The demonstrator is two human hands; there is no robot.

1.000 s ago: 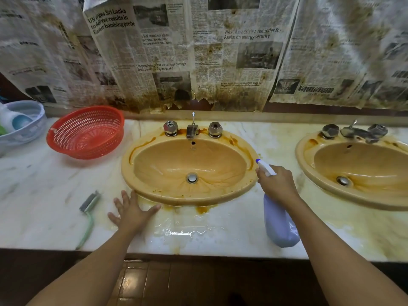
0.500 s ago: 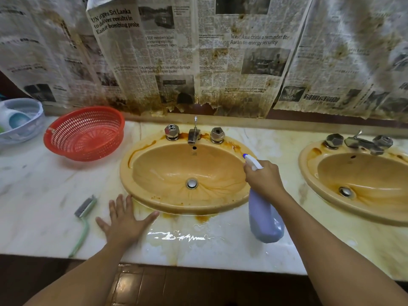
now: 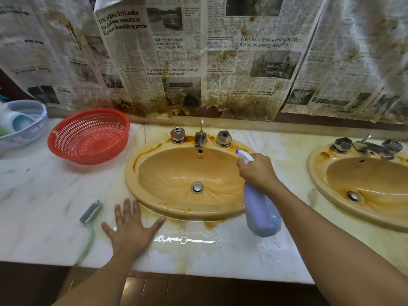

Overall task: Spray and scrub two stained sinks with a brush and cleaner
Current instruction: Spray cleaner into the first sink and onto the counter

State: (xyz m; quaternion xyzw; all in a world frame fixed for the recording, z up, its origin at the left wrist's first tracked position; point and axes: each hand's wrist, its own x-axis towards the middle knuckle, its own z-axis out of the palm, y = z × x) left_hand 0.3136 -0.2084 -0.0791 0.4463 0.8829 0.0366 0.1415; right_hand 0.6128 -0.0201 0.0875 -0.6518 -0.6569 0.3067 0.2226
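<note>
Over the left sink (image 3: 154, 173), the right hand (image 3: 257, 171) is gripping the purple spray bottle (image 3: 261, 215), fingers curled round its neck and nozzle pointing into the stained basin. Beside the brush (image 3: 90, 214), the left hand (image 3: 130, 228) is lying flat on the wet worktop (image 3: 33, 206), fingers spread. Scrubbing, I'd judge, is not yet begun, and the right sink (image 3: 364, 182) is waiting.

The brush (image 3: 91, 212) lies on the counter (image 3: 44, 195) just left of the left hand (image 3: 130, 228), a sink (image 3: 172, 173) behind that hand, a second sink (image 3: 364, 180) right of the right hand (image 3: 257, 171) holding the bottle (image 3: 261, 215).
</note>
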